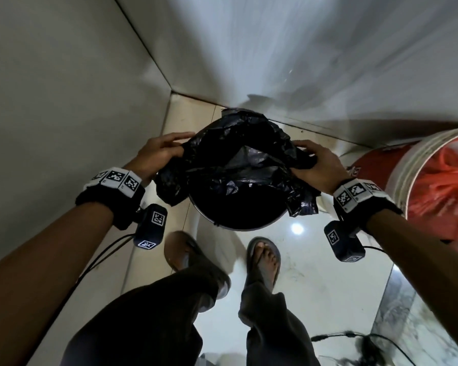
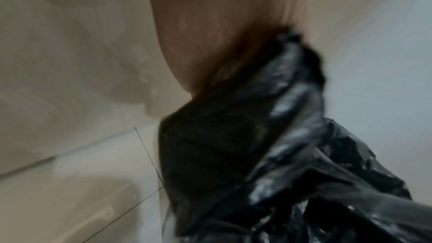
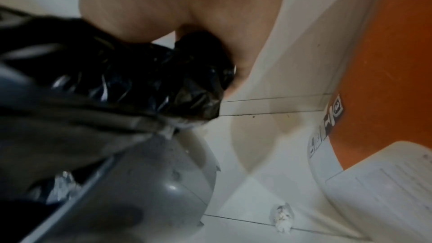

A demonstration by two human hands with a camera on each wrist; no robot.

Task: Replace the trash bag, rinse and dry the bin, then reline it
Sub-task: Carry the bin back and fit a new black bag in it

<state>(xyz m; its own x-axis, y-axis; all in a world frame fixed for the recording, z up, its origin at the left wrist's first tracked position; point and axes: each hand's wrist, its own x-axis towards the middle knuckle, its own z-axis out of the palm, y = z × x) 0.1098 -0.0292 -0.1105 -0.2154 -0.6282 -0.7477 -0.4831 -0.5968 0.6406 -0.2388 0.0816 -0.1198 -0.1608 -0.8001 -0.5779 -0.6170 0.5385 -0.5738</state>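
A crumpled black trash bag (image 1: 238, 159) is stretched over the mouth of a round bin (image 1: 249, 225) with a dark inside, standing on the floor in a corner. My left hand (image 1: 159, 151) grips the bag's left edge, with loose plastic hanging below it. My right hand (image 1: 315, 165) grips the bag's right edge. In the left wrist view the bag (image 2: 268, 145) bunches under my palm. In the right wrist view my fingers pinch the bag (image 3: 145, 80) above the bin's grey wall (image 3: 163, 182). The bin's bottom is hidden in shadow.
A red and white bucket (image 1: 397, 165) lined with an orange bag (image 1: 444, 186) stands close on the right. Walls close the corner behind and left. My feet in sandals (image 1: 262, 260) stand just before the bin. A crumpled white scrap (image 3: 282, 217) lies on the floor. Cables (image 1: 354, 336) trail lower right.
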